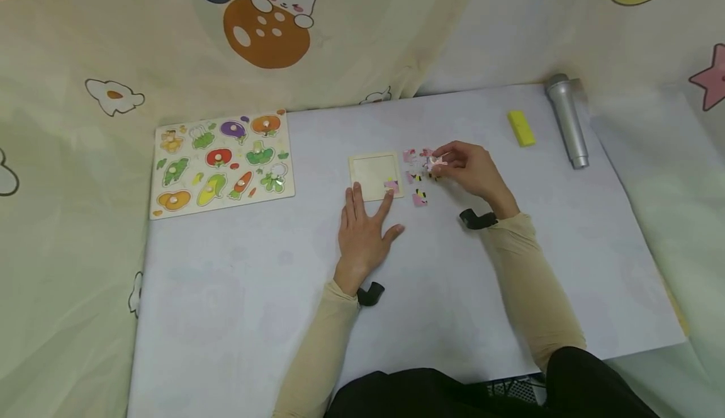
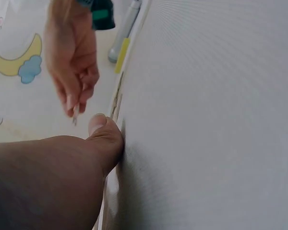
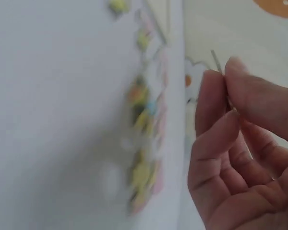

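Observation:
My right hand (image 1: 470,169) pinches a small jigsaw piece (image 1: 436,162) between thumb and fingertips, above several loose pink and yellow pieces (image 1: 420,198). In the right wrist view the held piece (image 3: 216,60) shows edge-on as a thin strip. Left of the loose pieces lies a small square puzzle tray (image 1: 368,172) with a pale wooden rim. One pink and yellow piece (image 1: 391,186) sits in its lower right corner. My left hand (image 1: 362,235) is spread flat, palm down, its fingertips at the tray's near rim and its thumb out to the side.
A wooden board (image 1: 192,182) with vegetable-shaped pieces lies at the table's back left. A yellow block (image 1: 521,128) and a silver microphone-like cylinder (image 1: 568,122) are at the back right. Patterned cloth (image 1: 362,46) hangs along the back edge of the white table (image 1: 238,305).

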Available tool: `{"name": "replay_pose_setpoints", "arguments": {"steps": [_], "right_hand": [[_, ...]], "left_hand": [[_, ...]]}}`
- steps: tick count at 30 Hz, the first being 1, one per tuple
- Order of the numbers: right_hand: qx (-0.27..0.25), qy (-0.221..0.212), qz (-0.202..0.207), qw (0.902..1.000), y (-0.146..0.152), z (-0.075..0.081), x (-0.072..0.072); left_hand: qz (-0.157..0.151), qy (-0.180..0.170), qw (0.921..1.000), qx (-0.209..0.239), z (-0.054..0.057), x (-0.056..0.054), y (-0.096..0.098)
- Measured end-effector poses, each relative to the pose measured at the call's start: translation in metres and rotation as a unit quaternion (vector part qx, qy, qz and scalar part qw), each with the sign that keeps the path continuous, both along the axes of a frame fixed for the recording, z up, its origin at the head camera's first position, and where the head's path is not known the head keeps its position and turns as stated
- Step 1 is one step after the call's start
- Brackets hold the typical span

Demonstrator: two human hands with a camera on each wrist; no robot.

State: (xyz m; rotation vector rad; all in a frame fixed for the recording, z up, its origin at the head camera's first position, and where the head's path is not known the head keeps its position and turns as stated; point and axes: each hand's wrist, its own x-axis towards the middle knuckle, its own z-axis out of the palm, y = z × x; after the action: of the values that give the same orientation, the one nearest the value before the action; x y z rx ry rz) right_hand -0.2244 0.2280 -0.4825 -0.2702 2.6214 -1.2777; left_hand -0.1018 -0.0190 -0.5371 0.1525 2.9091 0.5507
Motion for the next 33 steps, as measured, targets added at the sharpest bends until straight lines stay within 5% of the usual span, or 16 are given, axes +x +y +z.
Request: {"name": "replay_pose_setpoints", "arguments": {"steps": [5, 14, 24, 33], "right_hand": [[-0.002, -0.019, -0.026, 0.9995, 0.024, -0.008, 0.013], [0.012, -0.040, 0.012, 0.9991, 0.039, -0.022, 0.030], [0.052, 0.063, 0.063, 0.9947, 0.029, -0.032, 0.038], [0.063, 0.061, 0.062, 0.9942, 0.031, -0.030, 0.037]], "left_hand": [[0.002, -0.005, 1.0000, 0.002, 0.002, 0.000, 0.000], [0.005, -0.018, 0.9998, 0.001, 0.002, -0.002, -0.001], [0.005, -0.021, 0.9998, 0.004, 0.001, -0.001, 0.001], [0.005, -0.021, 0.9997, 0.010, 0.000, -0.001, 0.001]]}}
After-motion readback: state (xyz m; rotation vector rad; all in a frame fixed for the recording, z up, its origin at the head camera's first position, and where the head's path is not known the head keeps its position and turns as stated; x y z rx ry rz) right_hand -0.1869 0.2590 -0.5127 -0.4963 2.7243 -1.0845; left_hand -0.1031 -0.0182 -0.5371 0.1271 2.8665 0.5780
